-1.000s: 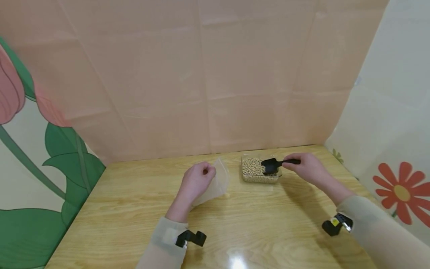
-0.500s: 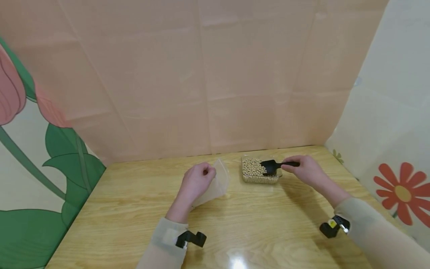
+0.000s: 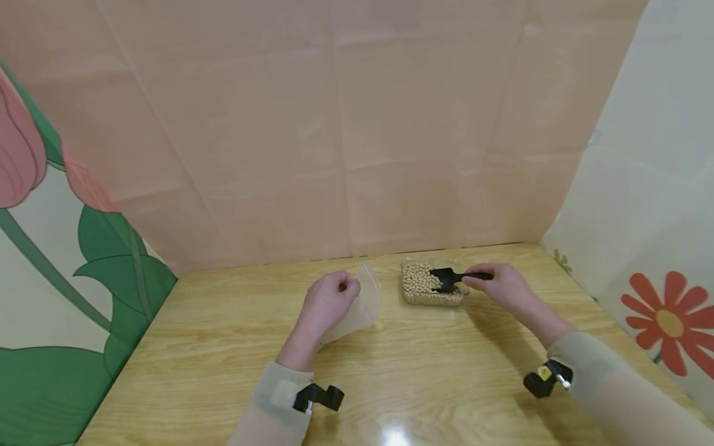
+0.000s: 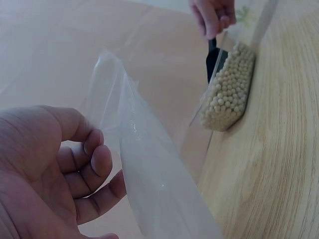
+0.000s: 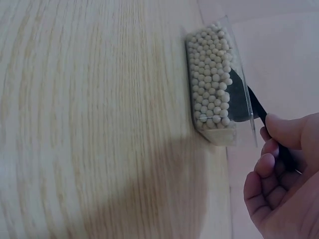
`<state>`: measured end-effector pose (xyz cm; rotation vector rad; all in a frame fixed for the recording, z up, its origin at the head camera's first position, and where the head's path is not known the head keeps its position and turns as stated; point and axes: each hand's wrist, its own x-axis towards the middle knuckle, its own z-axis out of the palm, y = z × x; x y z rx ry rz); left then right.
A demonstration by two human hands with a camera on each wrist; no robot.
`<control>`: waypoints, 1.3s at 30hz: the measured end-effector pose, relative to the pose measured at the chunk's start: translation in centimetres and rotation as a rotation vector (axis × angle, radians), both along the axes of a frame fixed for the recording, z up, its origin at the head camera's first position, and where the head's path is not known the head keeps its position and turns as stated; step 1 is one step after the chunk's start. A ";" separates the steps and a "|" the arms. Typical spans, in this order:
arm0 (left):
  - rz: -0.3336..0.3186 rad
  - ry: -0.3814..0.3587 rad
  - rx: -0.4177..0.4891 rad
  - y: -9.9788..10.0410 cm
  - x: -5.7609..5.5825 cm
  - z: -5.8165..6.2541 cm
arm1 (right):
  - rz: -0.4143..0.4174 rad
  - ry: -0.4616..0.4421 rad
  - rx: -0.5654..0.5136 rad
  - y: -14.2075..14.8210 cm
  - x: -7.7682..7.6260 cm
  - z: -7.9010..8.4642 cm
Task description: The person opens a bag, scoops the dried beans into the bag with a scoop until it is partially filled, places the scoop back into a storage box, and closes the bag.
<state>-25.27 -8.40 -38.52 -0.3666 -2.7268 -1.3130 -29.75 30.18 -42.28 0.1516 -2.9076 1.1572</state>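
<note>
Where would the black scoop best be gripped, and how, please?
Probably by its slim handle, from the right: the blade rests in the beads inside the clear container, while the handle juts out to the right, where the right hand pinches it.

Scoop (image 5: 240,99) and bag (image 3: 365,303), partly hidden
Beads (image 5: 209,74) hide part of the scoop; the left hand (image 3: 329,297) covers some of the bag; right wrist view crops the right hand (image 5: 294,181)

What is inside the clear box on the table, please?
Inside are many small pale balls and the blade of a black scoop, whose handle the right hand holds. The balls hide the bottom, and whatever lies directly under the blade is covered.
</note>
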 end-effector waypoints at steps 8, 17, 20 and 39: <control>-0.004 0.001 -0.002 0.0 0.0 -0.2 | -0.026 -0.053 -0.106 -0.3 0.2 -0.7; -0.004 0.002 0.003 0.0 0.1 -0.1 | -0.078 -0.157 -0.286 -0.3 0.8 -1.0; -0.004 0.001 0.005 0.0 0.1 -0.1 | -0.091 -0.168 -0.338 -0.2 1.0 -1.3; 0.000 0.007 -0.002 0.0 0.0 -0.1 | -0.155 -0.233 -0.539 0.3 1.6 -2.5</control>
